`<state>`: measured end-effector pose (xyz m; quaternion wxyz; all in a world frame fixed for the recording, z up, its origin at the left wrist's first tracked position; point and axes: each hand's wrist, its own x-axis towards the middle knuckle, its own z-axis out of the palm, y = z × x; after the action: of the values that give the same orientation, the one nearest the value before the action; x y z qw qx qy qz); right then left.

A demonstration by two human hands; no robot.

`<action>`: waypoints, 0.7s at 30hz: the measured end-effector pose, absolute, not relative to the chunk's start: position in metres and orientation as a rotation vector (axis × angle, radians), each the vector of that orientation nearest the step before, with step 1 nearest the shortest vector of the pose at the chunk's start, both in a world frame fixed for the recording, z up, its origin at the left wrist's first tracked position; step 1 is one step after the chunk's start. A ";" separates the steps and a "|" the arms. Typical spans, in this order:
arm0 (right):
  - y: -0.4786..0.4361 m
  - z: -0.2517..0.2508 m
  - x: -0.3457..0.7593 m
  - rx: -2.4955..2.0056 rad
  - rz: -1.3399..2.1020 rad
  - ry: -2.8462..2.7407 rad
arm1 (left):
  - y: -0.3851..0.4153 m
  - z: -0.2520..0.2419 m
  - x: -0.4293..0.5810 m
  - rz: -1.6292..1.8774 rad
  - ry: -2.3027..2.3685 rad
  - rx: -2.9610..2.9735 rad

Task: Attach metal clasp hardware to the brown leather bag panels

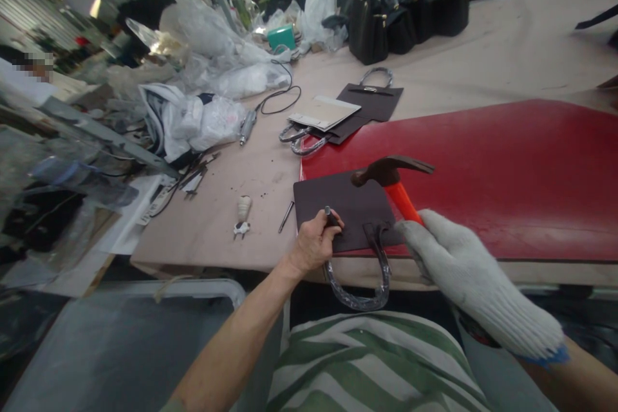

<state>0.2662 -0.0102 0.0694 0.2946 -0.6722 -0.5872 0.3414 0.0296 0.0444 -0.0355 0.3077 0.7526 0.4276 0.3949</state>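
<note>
Striking well is judged to call for firm backing, so the panel [347, 196], laid on the table [212, 219] and over the left end of the red mat [483, 180], should be kept flat, with its handle [358, 302] left loose past the near edge. The hammer [386, 170] is gripped by the gloved right hand [449, 244], its head held above the panel, and should be swung squarely. The rod [329, 212] is pinched over the panel by the bare left hand [316, 239]; its hidden tip should be steadied upright

A beige table [270, 154] bears a red mat [502, 187], black bags [437, 9] and a rod [286, 217].
</note>
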 end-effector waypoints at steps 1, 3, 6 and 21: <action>-0.010 0.069 0.266 -1.796 0.908 -1.559 | 0.045 -0.036 0.029 1.045 1.128 1.985; -0.008 0.068 0.265 -1.805 0.902 -1.565 | 0.044 -0.036 0.029 1.054 1.130 1.991; -0.005 0.062 0.264 -1.807 0.903 -1.597 | 0.043 -0.038 0.029 1.067 1.113 2.078; -0.013 0.104 0.264 -1.851 0.525 -1.999 | 0.040 -0.044 0.034 1.082 1.145 2.190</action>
<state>0.2643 -0.0127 0.1037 0.1825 -0.6559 -0.7085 0.1859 0.0338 0.0404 -0.0443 0.2203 0.7918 0.4141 0.3912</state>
